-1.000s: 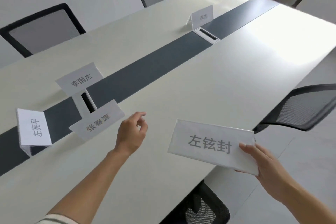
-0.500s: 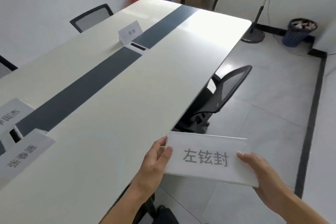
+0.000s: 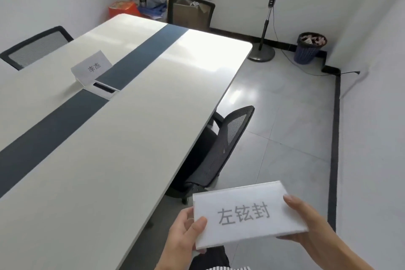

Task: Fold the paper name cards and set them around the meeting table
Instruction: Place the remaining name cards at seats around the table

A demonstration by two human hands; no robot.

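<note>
A folded white name card (image 3: 247,215) with grey printed characters is held flat in front of me, off the table's right edge and over the floor. My left hand (image 3: 186,232) grips its left end, thumb on top. My right hand (image 3: 306,223) grips its right end. The long white meeting table (image 3: 114,149) with a dark centre strip stretches away to the left. One folded name card (image 3: 92,68) stands on it far back, beside a cable slot (image 3: 104,87).
A black mesh chair (image 3: 221,147) is tucked at the table's right side just ahead of me. More chairs stand at the far left (image 3: 35,47) and the far end (image 3: 190,12). A standing fan (image 3: 269,6) and a waste bin (image 3: 309,47) occupy the back right floor.
The view has swung right along the table, and the cards near me have left the frame. My left hand came over and took the card's left end; both hands now hold it.
</note>
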